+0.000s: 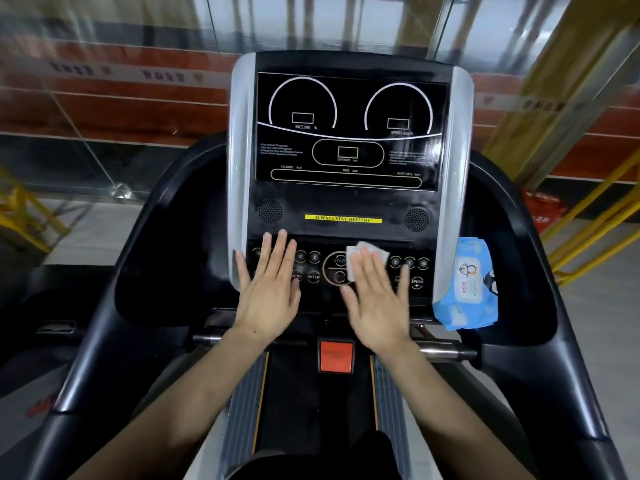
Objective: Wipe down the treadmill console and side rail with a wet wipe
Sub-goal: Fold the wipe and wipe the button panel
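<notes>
Pressing a wet wipe (360, 261) flat on the console (341, 202) with straight fingers, both hands (268, 289) (379, 296) face glass walls (104, 98).

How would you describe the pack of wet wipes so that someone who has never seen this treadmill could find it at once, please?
Start at the treadmill console, the big black panel with two dial outlines. Drop to its lower right corner, just past the silver side trim beside the button row. There a soft blue wet wipes pack leans against the console, the only blue thing here, with a white label showing a penguin.
</notes>
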`<state>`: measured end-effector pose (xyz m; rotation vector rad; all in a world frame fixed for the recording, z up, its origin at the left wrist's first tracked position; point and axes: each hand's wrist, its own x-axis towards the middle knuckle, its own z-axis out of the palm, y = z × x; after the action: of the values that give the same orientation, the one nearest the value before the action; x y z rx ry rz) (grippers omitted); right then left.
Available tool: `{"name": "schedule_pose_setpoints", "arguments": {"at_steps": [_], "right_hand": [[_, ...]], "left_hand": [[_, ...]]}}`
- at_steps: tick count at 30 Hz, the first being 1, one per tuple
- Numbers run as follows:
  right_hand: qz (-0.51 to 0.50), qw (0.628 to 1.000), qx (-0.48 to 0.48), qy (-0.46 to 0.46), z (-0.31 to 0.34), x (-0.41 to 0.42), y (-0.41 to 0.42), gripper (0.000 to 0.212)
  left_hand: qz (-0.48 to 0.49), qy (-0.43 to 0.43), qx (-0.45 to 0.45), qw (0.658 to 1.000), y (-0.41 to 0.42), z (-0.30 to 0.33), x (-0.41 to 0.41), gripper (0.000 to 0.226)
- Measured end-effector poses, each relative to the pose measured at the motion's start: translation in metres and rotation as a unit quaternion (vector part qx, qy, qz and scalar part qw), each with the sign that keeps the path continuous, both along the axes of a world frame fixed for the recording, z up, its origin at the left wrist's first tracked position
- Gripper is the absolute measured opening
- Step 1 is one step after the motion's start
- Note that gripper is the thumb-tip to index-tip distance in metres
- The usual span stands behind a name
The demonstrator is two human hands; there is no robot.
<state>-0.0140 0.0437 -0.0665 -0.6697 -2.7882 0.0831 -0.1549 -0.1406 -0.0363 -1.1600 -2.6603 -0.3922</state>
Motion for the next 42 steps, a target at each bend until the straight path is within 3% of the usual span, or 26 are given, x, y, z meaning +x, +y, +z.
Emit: {"name": "schedule_pose_setpoints", "arguments": {"at_steps": [4,11,14,19,26,28,33,39,42], "right_hand": [[-0.093,0.993,-0.062,0.027,-0.002,0.005,-0.003,0.066],[0.044,0.998,-0.032,-0.015,0.006,-0.057,-0.074,0.066],[0.001,1.0,-0.015,-0.015,0.001,-0.034,-0.05,0.066],[-0.088,0.992,-0.09,0.022,-0.001,-0.029,-0.055,0.065],[0.049,0.998,-0.028,-0.028,0.01,-0.079,-0.101,0.064],[0.022,0.999,-0.009,-0.032,0.007,-0.062,-0.083,0.063],[-0.074,0.994,-0.078,-0.013,0.004,-0.043,-0.069,0.065],[0.081,0.996,-0.022,-0.037,0.013,-0.097,-0.124,0.065],[0.064,0.996,0.021,-0.054,0.012,-0.086,-0.106,0.064]], "left_hand": [[0.005,-0.013,-0.008,1.0,-0.017,0.001,-0.003,0.072],[0.004,-0.022,-0.028,0.999,-0.046,-0.002,-0.015,0.073],[-0.002,-0.023,-0.028,0.999,-0.054,-0.005,-0.021,0.072],[0.004,-0.039,-0.02,0.999,-0.069,-0.011,-0.029,0.074],[-0.016,-0.066,-0.016,0.998,-0.082,-0.016,-0.043,0.073],[-0.017,-0.07,-0.009,0.997,-0.083,-0.013,-0.044,0.073],[-0.001,-0.073,-0.015,0.997,-0.09,-0.01,-0.052,0.075],[-0.003,-0.073,-0.048,0.996,-0.097,-0.011,-0.057,0.074],[-0.008,-0.061,-0.071,0.996,-0.101,-0.007,-0.061,0.072]]}}
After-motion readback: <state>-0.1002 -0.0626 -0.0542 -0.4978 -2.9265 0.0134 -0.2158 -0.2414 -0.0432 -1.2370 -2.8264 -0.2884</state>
